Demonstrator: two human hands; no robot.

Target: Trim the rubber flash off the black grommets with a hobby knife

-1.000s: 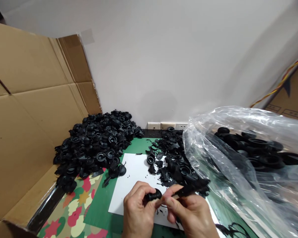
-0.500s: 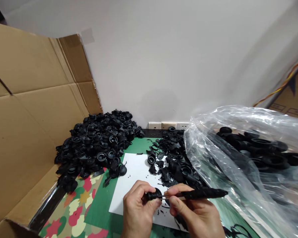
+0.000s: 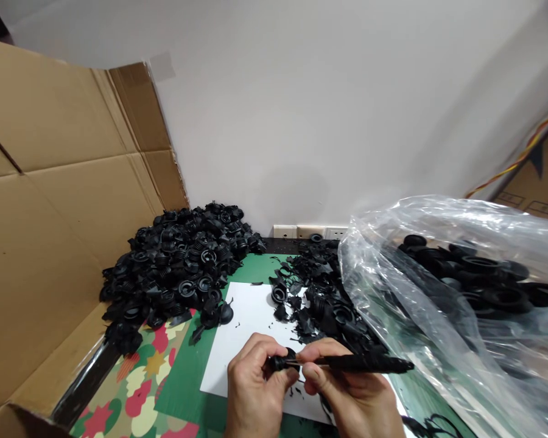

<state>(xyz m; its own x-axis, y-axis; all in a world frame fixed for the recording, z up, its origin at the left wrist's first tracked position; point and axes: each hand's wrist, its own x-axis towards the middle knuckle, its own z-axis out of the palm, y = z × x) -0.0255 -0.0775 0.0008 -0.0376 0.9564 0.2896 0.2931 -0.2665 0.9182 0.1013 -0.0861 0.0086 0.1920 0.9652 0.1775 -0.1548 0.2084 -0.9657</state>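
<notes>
Rubber part: a small black rubber part (image 3: pixel 281 363) sits low in the middle of the view, above the near edge of a white sheet (image 3: pixel 249 313).
Part and left fingers: the left hand (image 3: pixel 253 392) has closed its fingers (image 3: pixel 261 345) over the top of the part, with the thumb pressing from below. Only the right end of the part shows past the fingertips.
Tool: a black-handled tool (image 3: pixel 365 364) lies nearly level, handle pointing right. Its thin tip touches the exposed end of the part.
Part and right fingers: the right hand (image 3: pixel 349 398) pinches the tool close to its tip, fingers (image 3: pixel 325 348) curled round the shaft and just beside the part. The two hands almost meet at the part.
Hand pose: both hands come up from the bottom edge, backs toward the camera, knuckles bent, the left one slightly lower.
On the sheet: black scraps (image 3: pixel 301 319) lie scattered on its far right corner, near the hands.
Left pile: a heap of black parts (image 3: pixel 182 267) rests against an open cardboard box (image 3: pixel 50 213).
Right side: a clear plastic bag (image 3: pixel 393 286) holding more black parts lies beside the right hand.
Underlay: a green mat (image 3: pixel 185 377) lies under the sheet, with a camouflage-patterned sheet (image 3: pixel 132 389) on its left.
</notes>
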